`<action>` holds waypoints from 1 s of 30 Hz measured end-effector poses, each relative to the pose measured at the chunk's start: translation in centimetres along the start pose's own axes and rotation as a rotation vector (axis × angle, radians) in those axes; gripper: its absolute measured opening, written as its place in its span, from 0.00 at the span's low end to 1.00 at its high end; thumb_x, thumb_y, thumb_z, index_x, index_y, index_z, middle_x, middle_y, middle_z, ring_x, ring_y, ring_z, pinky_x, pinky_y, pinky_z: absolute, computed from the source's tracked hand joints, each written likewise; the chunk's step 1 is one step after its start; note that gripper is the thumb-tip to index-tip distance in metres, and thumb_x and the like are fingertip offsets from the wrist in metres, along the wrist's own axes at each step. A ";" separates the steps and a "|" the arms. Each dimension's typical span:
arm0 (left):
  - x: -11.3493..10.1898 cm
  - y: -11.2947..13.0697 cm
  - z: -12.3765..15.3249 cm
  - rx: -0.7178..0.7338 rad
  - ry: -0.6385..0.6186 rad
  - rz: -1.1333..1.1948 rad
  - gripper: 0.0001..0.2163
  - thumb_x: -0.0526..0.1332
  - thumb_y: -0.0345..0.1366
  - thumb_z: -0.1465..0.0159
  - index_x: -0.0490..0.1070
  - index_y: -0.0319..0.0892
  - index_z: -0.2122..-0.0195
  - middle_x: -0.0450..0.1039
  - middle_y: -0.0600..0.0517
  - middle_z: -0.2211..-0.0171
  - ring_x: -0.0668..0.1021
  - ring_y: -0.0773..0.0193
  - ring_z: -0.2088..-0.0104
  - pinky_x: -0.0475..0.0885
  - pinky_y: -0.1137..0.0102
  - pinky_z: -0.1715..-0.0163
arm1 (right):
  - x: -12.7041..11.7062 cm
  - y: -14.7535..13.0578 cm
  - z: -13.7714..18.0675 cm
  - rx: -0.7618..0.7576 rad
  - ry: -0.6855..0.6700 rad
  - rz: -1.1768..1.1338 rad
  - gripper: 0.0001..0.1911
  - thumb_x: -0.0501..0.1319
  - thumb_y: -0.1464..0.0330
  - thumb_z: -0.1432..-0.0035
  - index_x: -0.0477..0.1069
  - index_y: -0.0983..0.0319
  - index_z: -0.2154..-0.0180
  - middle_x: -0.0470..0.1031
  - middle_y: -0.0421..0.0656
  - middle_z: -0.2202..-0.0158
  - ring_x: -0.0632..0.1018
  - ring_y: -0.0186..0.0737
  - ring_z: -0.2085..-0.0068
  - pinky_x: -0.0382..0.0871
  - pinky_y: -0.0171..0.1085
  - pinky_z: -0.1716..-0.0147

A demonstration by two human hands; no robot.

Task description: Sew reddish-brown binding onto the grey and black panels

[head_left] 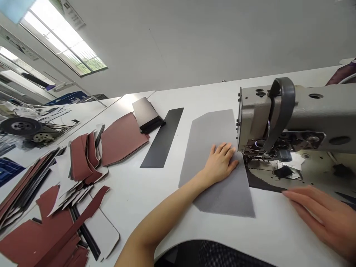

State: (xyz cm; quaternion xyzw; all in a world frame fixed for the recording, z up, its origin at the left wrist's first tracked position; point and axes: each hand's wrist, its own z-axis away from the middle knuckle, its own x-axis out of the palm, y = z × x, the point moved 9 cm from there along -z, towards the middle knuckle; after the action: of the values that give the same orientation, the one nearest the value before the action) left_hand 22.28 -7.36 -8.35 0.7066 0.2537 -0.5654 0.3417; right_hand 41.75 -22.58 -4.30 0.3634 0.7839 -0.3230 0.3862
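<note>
Grey panel (pixel 210 133): flat on worktop (pixel 167 196), just beside sewing machine (pixel 319 115).
Left hand (pixel 221 163): laid on panel, fingers slightly apart; press lightly, evenly.
Right hand (pixel 319 213): near dark piece (pixel 261 181); pinching or not, can't tell.
Care: keep fingertips clear of machine.

No readable text, the sign (pixel 72 14) beside the window (pixel 64 39) too blurred

Over my feed I count two bare hands, one left hand (pixel 221 163) and one right hand (pixel 325 218), plus one grey sheet (pixel 211 128), one dark strip (pixel 163 141) and one sewing-machine head (pixel 314 111). The red-brown pieces (pixel 122 139) overlap too much for me to number.
</note>
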 end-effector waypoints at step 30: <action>0.3 0.3 -2.1 0.294 -0.145 0.068 0.34 0.62 0.68 0.42 0.75 0.42 0.49 0.71 0.37 0.41 0.61 0.34 0.32 0.55 0.41 0.34 | 6.6 0.8 -3.5 -0.150 -0.126 -0.041 0.18 0.53 0.71 0.30 0.72 0.58 0.42 0.76 0.43 0.45 0.73 0.49 0.43 0.66 0.50 0.43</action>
State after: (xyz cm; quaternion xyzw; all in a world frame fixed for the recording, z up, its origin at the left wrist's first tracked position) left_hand 23.85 -5.93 -8.29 0.7146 0.1190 -0.6339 0.2709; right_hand 38.23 -17.26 -8.35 0.2963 0.7873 -0.2934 0.4542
